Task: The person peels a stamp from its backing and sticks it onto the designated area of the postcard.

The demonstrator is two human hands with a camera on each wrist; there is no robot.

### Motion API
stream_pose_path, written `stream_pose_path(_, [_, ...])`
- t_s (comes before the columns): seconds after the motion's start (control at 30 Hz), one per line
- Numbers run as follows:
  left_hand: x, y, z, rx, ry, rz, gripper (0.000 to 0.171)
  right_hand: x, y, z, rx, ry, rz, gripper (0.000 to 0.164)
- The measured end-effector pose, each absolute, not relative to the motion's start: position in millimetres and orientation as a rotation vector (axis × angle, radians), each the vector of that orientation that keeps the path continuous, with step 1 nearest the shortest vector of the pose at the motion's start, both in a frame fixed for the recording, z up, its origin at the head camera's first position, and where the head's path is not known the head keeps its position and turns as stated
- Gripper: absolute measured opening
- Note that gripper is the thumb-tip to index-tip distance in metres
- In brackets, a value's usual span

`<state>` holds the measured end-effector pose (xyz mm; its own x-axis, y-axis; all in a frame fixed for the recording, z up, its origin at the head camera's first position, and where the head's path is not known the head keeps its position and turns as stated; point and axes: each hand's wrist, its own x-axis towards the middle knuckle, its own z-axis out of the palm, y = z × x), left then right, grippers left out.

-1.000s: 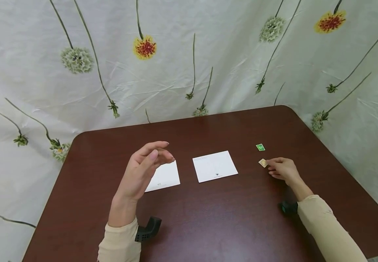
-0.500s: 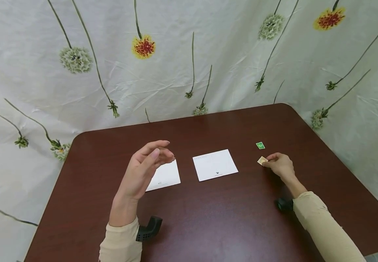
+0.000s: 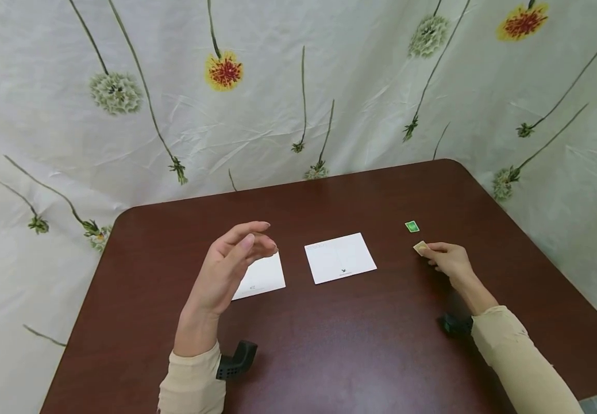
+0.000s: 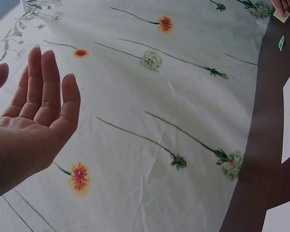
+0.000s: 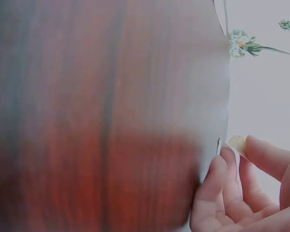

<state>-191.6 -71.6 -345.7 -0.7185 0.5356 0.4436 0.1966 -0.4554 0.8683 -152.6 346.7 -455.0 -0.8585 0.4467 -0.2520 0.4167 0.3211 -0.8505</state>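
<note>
Left hand [image 3: 231,261] raised above the counter [image 3: 329,339], fingers straight & loosely spread, holding nothing; it hangs over part of the left white card [image 3: 259,277]. 2nd white card [image 3: 341,257] lies flat just right of it, apart from both hands. Further right, small green stamp [image 3: 412,226] lies flat on bare wood. Near it, right hand [image 3: 448,260] pinches a tan stamp [image 3: 420,248] w/ thumb & fingertips, low over the counter. Floral cloth [image 3: 298,86] hangs behind.
</note>
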Motion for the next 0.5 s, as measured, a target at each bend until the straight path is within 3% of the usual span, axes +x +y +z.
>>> stream_pose_path(0.5, [-194.5,-71.1,-346.7,0.993,1.574,2.233,0.029,-154.9,328.1,-424.9,-0.593,-2.185,2.018,0.054])
